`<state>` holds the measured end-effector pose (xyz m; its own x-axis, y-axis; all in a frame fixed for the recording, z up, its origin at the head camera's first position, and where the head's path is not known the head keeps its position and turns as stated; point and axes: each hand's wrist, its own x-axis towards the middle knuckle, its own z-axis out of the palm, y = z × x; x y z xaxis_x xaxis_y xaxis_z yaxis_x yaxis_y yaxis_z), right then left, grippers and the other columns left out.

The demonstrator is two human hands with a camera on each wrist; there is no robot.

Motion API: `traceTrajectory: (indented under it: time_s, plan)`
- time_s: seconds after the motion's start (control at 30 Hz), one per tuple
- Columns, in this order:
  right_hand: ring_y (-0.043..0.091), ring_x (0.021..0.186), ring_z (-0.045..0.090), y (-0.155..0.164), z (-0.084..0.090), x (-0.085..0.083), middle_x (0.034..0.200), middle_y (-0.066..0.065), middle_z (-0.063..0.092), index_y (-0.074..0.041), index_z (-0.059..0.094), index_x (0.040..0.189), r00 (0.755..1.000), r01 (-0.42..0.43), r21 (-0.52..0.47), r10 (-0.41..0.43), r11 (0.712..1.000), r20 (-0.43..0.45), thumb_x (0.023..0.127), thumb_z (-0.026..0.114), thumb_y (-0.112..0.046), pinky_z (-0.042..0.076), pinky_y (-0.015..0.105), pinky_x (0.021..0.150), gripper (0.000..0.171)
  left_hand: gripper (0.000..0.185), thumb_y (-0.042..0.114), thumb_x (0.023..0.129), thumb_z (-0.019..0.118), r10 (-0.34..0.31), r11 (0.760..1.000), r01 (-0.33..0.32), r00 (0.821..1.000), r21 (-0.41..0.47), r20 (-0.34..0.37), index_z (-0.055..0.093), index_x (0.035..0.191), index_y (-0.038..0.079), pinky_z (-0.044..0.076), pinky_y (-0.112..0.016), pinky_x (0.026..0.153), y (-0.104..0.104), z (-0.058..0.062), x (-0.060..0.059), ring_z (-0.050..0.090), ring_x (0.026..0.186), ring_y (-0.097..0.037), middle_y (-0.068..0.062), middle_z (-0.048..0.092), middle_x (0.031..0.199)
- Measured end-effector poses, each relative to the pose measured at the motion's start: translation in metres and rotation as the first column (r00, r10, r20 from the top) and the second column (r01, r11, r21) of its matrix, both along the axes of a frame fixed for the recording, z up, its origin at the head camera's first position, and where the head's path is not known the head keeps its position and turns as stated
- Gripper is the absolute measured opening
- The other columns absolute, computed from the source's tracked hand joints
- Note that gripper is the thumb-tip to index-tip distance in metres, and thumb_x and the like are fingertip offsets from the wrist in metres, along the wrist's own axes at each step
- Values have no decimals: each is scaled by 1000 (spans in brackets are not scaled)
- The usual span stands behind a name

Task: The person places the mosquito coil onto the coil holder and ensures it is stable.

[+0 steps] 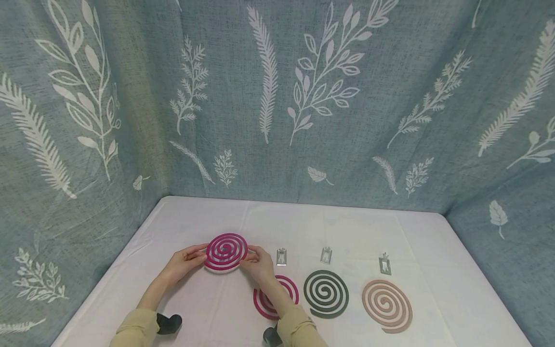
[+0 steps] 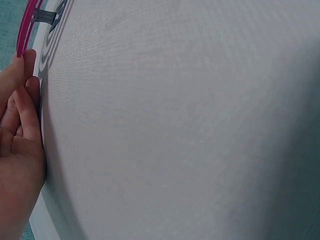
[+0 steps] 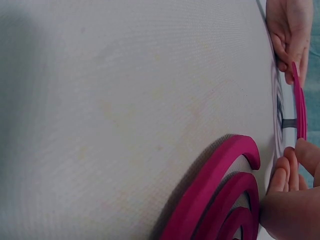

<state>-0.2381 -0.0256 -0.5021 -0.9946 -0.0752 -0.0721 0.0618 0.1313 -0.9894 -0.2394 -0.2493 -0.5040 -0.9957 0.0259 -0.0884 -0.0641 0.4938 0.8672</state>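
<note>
A magenta spiral coil (image 1: pixel 226 251) is being held between both hands.
Its left edge is being pinched by the left hand (image 1: pixel 185 262) and its right edge by the right hand (image 1: pixel 259 264), raised on a small metal stand (image 3: pixel 288 123) above the white-clothed tabletop (image 1: pixel 347 231); a second magenta spiral coil (image 1: pixel 276 297) is lying flat nearby.

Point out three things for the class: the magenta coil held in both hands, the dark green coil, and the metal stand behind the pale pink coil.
held magenta coil (image 1: pixel 226 251), head view, on its spiral centre
dark green coil (image 1: pixel 326 293), head view, on its inner rings
metal stand (image 1: pixel 384 264), head view, on its flat plate
</note>
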Motion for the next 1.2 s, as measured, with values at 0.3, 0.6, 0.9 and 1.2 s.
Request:
traceTrajectory:
  time_s: [0.3, 0.6, 0.9, 1.2]
  plan:
    - [4, 62, 51, 1, 1, -1, 72, -3, 58, -2, 55, 116, 1000, 4, 21, -4, 1000, 15, 76, 67, -5, 45, 19, 61, 43, 55, 35, 84, 59, 0, 1000, 0, 1000, 1, 1, 47, 129, 5, 45, -33, 89, 1, 0, -1, 54, 100, -15, -7, 62, 102]
    - [5, 61, 51, 1, 1, -2, 71, -3, 59, -3, 55, 117, 1000, 3, 44, -4, 999, 31, 75, 68, -5, 44, 19, 62, 44, 56, 38, 84, 59, 2, 1000, -2, 1000, 0, 20, 47, 129, 7, 43, -38, 92, 0, 0, -1, 54, 102, -19, -6, 61, 102]
    - [6, 64, 51, 3, -1, -4, 71, -4, 60, -6, 55, 117, 998, -14, 36, 12, 999, 62, 77, 67, -12, 45, 23, 68, 42, 57, 38, 86, 57, -3, 998, -1, 998, 62, 57, 45, 130, 4, 40, -41, 95, -1, 1, 0, 50, 111, -28, -12, 58, 111]
    - [5, 64, 48, 5, -4, -5, 70, -6, 59, -5, 54, 119, 998, -29, -26, 31, 999, 47, 79, 65, -12, 42, 18, 63, 42, 55, 37, 86, 56, -12, 997, 9, 999, 74, 40, 44, 131, 6, 41, -36, 94, -3, 1, 0, 56, 104, -13, -7, 62, 103]
